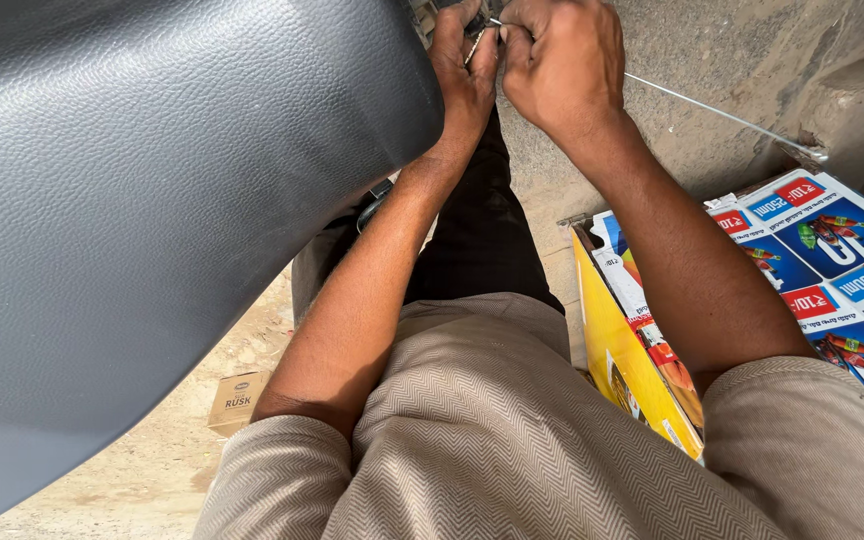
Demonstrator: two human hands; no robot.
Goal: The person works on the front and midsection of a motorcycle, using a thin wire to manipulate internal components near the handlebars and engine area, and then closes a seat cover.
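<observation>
At the top of the head view my left hand (464,70) and my right hand (560,62) meet, fingers pinched together around a small metal part (482,30) that is mostly hidden between them. A thin metal wire or rod (722,115) runs from near my right hand out to the right across the ground. My left hand sits against the edge of a large grey textured seat cover (142,200) that fills the left side. My forearms reach forward over my dark trousers.
Colourful printed cardboard boxes (822,270), blue, yellow and white, lie at the right beside my arm. A small brown carton (237,398) sits on the sandy ground at lower left. A concrete kerb (852,90) rises at the top right.
</observation>
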